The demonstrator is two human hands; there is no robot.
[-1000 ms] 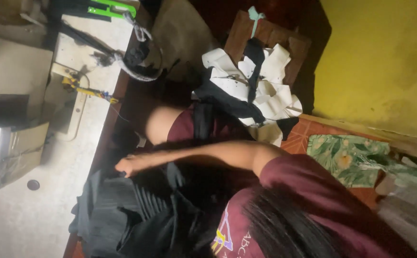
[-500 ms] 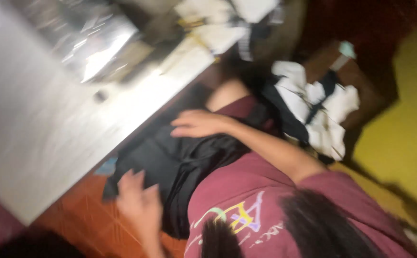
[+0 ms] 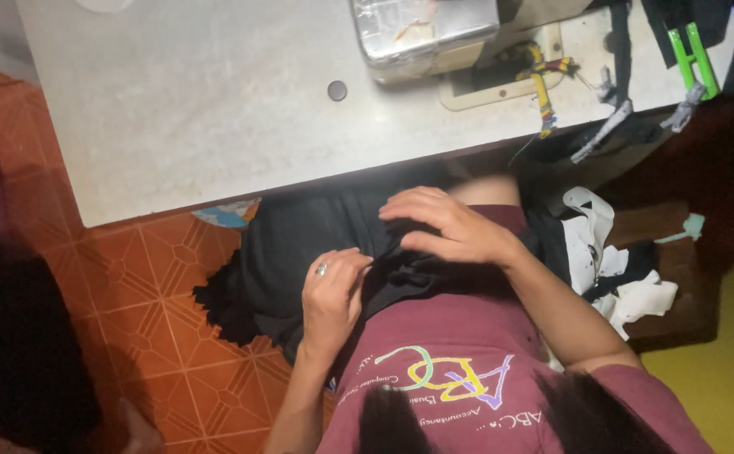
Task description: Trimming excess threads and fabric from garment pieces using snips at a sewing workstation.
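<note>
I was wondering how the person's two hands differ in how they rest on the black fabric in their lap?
The left hand wears a ring and has its fingers curled, pinching the black fabric; the right hand shows no ring and lies flatter, fingers spread over it. The left hand sits nearer the body, the right hand nearer the table. Both touch the same cloth.

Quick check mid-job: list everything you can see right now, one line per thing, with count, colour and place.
black cloth: one, black, on the lap, hanging toward the floor
table: one, pale grey, top
sewing machine: one, silver, on the table's far edge
green clip: one, green, table's right end
white cloth pieces: a pile, white and black, right of the lap
floor tiles: orange, left
left hand: one, ringed, pinching the black cloth
right hand: one, flat on the black cloth
</note>
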